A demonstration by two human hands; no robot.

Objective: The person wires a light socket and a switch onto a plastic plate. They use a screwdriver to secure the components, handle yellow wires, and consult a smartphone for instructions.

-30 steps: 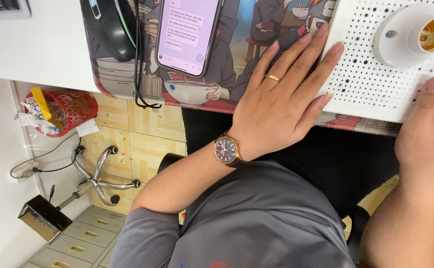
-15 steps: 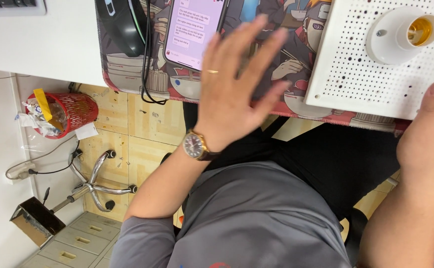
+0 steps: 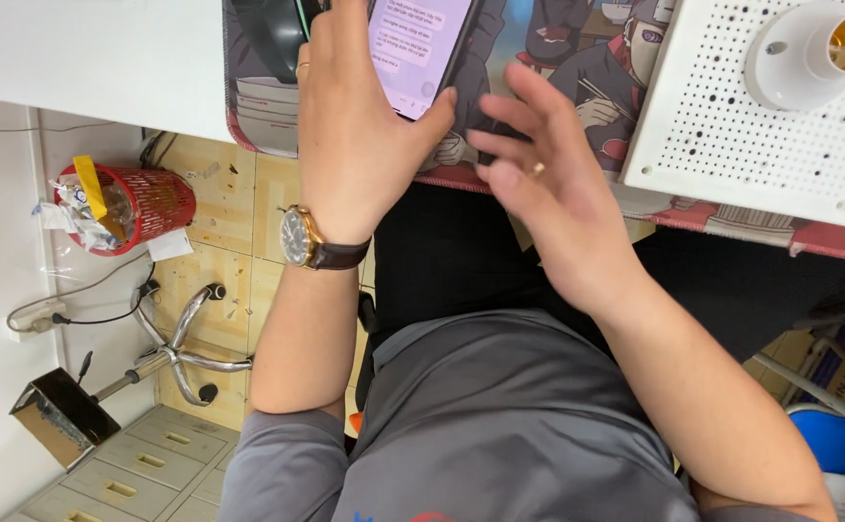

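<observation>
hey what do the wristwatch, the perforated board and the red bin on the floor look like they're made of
Wristwatch: gold-toned shiny metal case, with a dark brown strap that is probably leather. Perforated board: matte white, likely plastic, with even rows of small holes. Red bin: fine open mesh, either plastic or coated wire; the view cannot settle which.

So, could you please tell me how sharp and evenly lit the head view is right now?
Head view: bright, even indoor light with soft shadows; the right hand is slightly motion-blurred at the fingers; the left hand on the phone is sharper; the lit screen looks washed out; edges bend a little, wide-angle style.
</observation>
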